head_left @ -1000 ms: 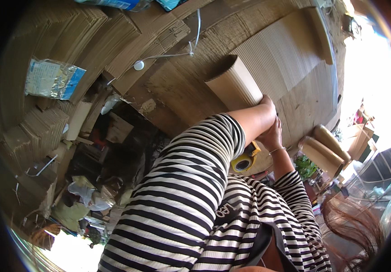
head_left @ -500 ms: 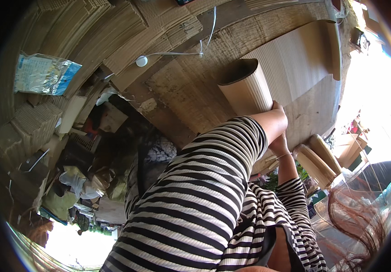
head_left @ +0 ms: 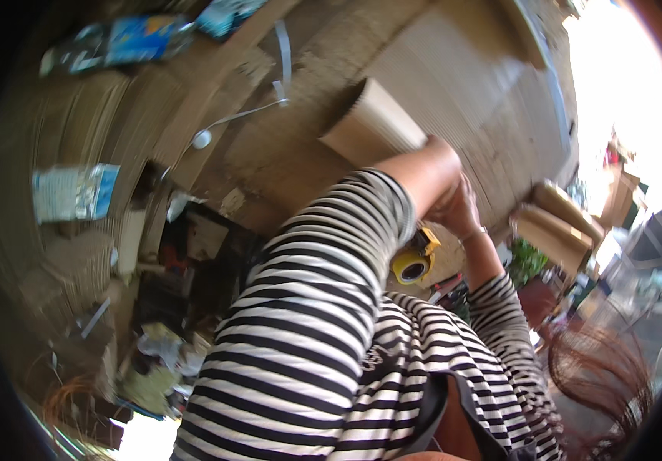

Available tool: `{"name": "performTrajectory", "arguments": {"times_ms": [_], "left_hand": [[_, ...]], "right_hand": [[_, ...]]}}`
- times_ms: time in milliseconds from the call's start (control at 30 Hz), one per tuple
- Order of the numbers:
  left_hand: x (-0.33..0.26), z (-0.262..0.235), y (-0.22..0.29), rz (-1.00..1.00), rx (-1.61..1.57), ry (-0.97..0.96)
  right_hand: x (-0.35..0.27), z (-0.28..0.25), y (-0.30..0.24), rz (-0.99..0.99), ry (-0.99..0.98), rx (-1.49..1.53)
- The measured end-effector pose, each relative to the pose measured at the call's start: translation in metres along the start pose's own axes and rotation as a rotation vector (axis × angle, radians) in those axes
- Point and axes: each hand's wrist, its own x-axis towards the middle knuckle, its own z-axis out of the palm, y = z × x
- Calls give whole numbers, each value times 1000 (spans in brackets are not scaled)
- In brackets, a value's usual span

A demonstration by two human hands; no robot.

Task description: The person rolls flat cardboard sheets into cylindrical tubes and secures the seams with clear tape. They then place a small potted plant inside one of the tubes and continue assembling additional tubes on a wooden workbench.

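Note:
A sheet of corrugated cardboard (head_left: 461,65) lies across the table, and its near left part is bent over into a flattened tube (head_left: 377,123). My left hand (head_left: 444,160) is at the near end of this tube, closed on the cardboard; most of its fingers are hidden behind its back. Just below, my right hand (head_left: 457,209) has its fingers curled in against the left hand. Whatever it grips cannot be made out. Under both hands, near the table's front edge, is a yellow tape dispenser (head_left: 415,261) with a roll of tape.
Stacked cardboard (head_left: 77,115) fills the left side, with a plastic bottle (head_left: 127,40) and a clear packet (head_left: 77,192) on it. A white cord (head_left: 238,115) crosses the table. Folded cardboard pieces (head_left: 554,234) stand at the right, beside green leaves (head_left: 527,261).
The view has shifted, and the picture is blurrier. The cardboard tube looks flatter, its round opening no longer facing me. My right hand shows more, and the tape dispenser has come into sight.

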Motion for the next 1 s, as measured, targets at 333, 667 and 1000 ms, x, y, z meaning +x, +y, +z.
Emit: {"name": "performTrajectory", "arguments": {"times_ms": [333,667,1000], "left_hand": [[-83,14,31,-211,122,276],[-76,50,49,-261,287,448],[-81,92,49,-166,414,739]], "right_hand": [[-42,23,9,4,17,-101],[-36,26,57,-170,105,192],[-60,84,178,166,684,371]]}}
